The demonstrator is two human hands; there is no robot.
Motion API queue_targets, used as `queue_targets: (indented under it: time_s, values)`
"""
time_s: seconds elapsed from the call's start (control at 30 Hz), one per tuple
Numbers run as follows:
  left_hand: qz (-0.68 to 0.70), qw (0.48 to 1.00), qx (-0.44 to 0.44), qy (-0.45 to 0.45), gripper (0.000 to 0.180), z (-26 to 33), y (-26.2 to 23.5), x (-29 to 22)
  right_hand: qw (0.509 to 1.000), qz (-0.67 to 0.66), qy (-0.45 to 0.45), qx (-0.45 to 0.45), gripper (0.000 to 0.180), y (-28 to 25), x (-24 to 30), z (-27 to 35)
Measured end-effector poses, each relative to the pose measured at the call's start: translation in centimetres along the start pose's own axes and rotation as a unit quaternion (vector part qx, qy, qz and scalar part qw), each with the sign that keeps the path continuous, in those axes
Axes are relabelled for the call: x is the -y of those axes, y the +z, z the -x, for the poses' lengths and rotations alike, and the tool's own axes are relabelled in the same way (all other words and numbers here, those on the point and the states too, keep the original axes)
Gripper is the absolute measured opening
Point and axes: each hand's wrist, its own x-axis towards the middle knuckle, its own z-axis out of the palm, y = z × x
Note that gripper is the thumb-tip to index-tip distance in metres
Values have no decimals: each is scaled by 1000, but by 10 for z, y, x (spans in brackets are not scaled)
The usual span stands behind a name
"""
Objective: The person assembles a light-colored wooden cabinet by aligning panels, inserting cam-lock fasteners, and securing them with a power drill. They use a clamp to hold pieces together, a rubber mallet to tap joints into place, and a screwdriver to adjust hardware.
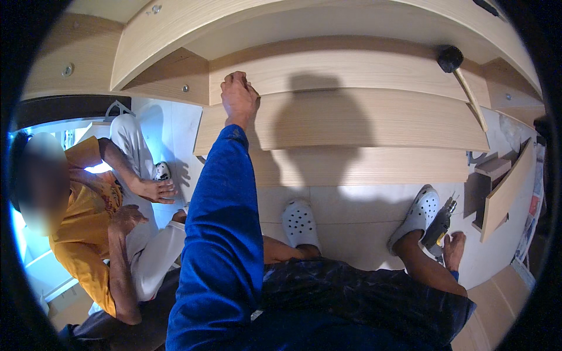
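Note:
My left hand [239, 96] reaches forward in a blue sleeve to the pale wooden boards [380, 114]. Its fingers are curled against the wood near the left end, and anything in them is hidden. Low on the right, beside my leg, my right hand [453, 251] is at the grip side of a yellow and black power drill [436, 233]. The fingers look closed there, partly hidden, and the drill's bit points forward. A mallet [451, 58] with a black head leans at the right end of the boards, its wooden handle slanting down.
Another person [88, 205] in an orange shirt sits at my left, hands near the knees. A wooden panel [509, 190] leans by a box-like wooden piece at right. My white clogs [300, 224] stand on the tiled floor. Metal fittings [68, 69] dot the side panels.

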Motion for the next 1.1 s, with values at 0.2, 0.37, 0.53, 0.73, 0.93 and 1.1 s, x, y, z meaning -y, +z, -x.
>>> queue_targets:
  time_s: [0.2,0.37,0.53,0.73,0.93,1.1]
  values:
    - [-16,1000,-7,-8,27,1,2,-5,992,-35,102,-57,94,72,-71,13]
    - [-16,1000,7,5,26,3,-1,-6,996,-47,79,20,107,117,-92,8]
    - [10,999,-35,14,41,-9,-5,-1,996,-84,20,-36,103,130,-110,5]
    - [39,994,-15,-100,59,-48,-24,27,997,-30,-8,-69,101,139,-117,-4]
    - [24,989,35,-142,55,-60,-35,40,999,-23,-12,-45,99,139,-116,-7]
    - [-27,991,14,-134,54,-59,-43,38,999,-21,25,-13,98,135,-109,-10]
